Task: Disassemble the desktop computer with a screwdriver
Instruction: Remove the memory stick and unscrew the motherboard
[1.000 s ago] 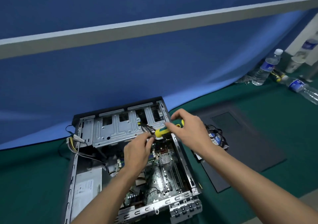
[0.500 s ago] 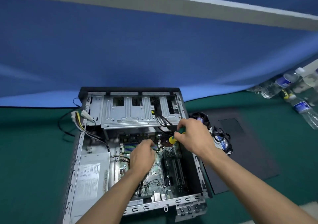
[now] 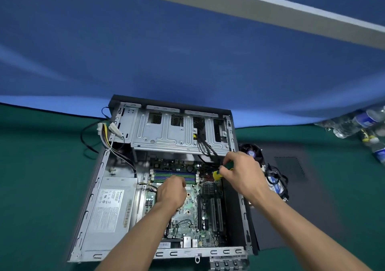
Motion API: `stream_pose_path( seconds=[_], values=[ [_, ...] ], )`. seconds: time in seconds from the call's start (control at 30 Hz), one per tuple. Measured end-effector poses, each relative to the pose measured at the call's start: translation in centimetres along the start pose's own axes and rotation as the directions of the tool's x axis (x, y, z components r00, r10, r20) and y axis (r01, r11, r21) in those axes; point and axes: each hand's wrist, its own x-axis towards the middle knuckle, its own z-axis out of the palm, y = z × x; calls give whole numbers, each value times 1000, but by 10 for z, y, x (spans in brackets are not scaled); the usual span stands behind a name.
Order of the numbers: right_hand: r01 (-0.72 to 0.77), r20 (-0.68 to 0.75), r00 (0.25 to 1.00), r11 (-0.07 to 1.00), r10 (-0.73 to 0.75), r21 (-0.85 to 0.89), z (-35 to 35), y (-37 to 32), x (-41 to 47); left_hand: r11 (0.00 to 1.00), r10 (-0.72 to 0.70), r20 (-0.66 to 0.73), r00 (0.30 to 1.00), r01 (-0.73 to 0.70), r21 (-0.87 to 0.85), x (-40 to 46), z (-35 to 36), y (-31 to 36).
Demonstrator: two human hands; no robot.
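Green cloth (image 3: 37, 187) covers the table, with a blue backdrop (image 3: 187, 52) at twelve o'clock. Nearest, the open case (image 3: 87, 204) lies flat at six o'clock, larger and more centred in view than a second ago. Over the board (image 3: 187, 214), the left hand (image 3: 170, 193) is curled in a loose fist, and whether it holds anything I cannot tell; it has dropped back from the drive cage (image 3: 166, 133). At its two o'clock, the right hand (image 3: 241, 172) grips the screwdriver (image 3: 217, 175), now lower, inside the case. Farther off at two o'clock lie a fan (image 3: 251, 151) and bottles (image 3: 362, 124).
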Motion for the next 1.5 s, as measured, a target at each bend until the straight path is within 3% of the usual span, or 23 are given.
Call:
stream_pose_path(
  seconds=[0.7, 0.9, 1.03, 1.17, 1.33, 1.5],
  values=[
    [-57, -25, 998, 996, 59, 73, 7, 5, -9, 999, -21, 64, 998, 18, 42, 1, -1, 2],
    [-62, 30, 997, 983, 68, -172, 6, -25, -4, 999, -20, 66, 998, 18, 38, 1, -1, 3],
    [-205, 38, 973, 932, 227, -298, 6, -52, 11, 999, -15, 47, 999, 13, 47, 1, -1, 3],
    [-245, 106, 954, 930, 282, -273, 1, -65, 20, 999, -13, 41, 999, 11, 53, 2, -1, 3],
    [-63, 297, 947, 980, 119, -189, -12, -59, 22, 999, -13, 41, 999, 11, 45, 2, 0, 2],
    [-145, 177, 970, 980, 168, -138, -8, -48, 8, 999, -8, 45, 999, 6, 42, 0, -2, 4]
  ],
)
